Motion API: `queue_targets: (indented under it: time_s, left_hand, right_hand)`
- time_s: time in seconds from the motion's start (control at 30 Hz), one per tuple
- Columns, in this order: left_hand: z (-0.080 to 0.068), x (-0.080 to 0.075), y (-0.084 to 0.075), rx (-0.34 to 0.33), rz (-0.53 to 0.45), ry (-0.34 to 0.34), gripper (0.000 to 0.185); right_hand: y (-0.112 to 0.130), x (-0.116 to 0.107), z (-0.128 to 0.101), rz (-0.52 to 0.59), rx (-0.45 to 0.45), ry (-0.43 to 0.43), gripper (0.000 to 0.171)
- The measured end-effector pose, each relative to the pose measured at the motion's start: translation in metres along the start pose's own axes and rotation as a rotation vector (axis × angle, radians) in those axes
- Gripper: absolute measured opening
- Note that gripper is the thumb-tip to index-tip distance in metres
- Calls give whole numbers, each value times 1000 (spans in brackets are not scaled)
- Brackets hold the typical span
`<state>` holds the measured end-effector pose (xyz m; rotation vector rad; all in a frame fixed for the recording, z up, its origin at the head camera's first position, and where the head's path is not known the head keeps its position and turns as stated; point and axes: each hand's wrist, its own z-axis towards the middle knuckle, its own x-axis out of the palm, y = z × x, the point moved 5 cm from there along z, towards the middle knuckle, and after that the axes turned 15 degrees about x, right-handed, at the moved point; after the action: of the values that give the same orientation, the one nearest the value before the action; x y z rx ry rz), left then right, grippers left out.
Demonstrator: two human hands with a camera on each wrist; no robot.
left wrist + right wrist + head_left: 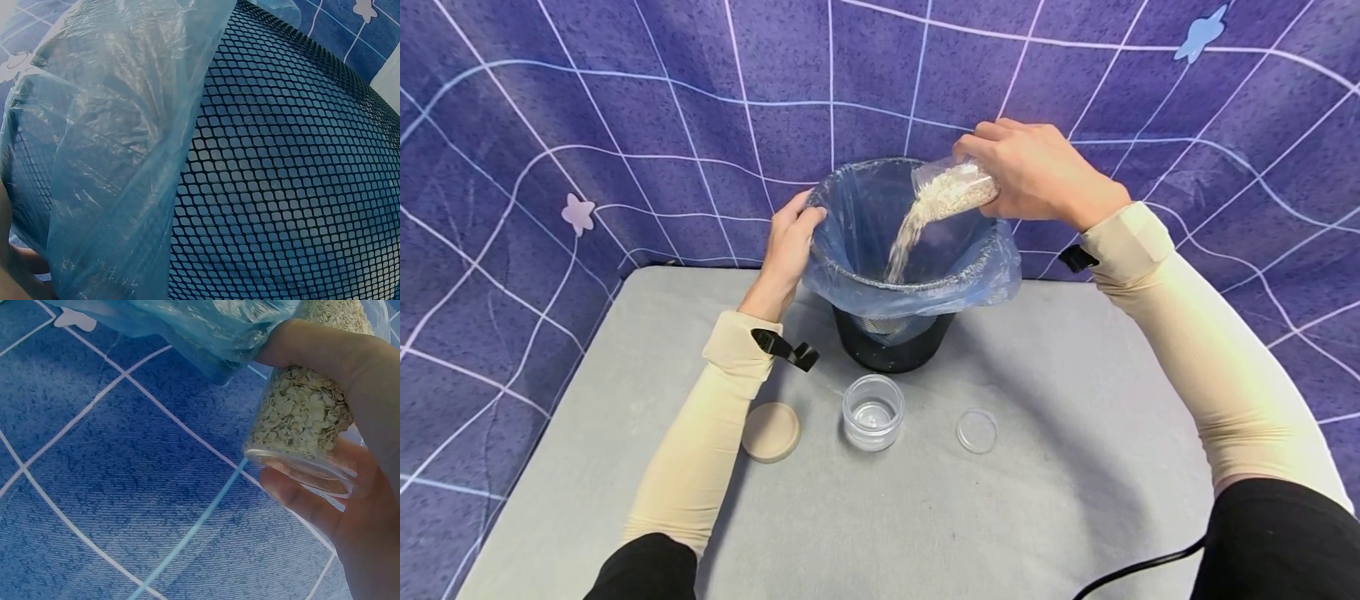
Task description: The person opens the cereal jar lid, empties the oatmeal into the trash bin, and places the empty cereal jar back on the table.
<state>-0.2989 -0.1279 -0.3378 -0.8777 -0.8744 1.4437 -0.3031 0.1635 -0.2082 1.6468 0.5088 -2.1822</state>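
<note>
A black mesh bin (891, 346) lined with a blue plastic bag (985, 267) stands at the back of the grey table (1075, 467). My right hand (1037, 175) grips a clear jar of oats (951, 190), tipped over the bin's mouth, and oats (901, 242) stream down into the bag. In the right wrist view the jar of oats (303, 406) sits between my thumb and fingers (300, 494). My left hand (790, 246) holds the bin's left rim over the liner. The left wrist view is filled by the mesh wall (287, 175) and the blue liner (112, 156).
In front of the bin lie a tan round lid (771, 432), an empty clear jar (872, 412) and a small clear lid (977, 431). A blue patterned cloth (625, 100) hangs behind and at both sides of the table. A black cable (1138, 568) runs at the lower right.
</note>
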Motion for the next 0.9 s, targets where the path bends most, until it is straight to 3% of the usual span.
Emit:
queue_targets:
  time_s: [0.9]
  left_hand:
    - [1,0,-1,31,28,27,46]
  right_hand:
    - [-6,-2,-4,10,33,5,69]
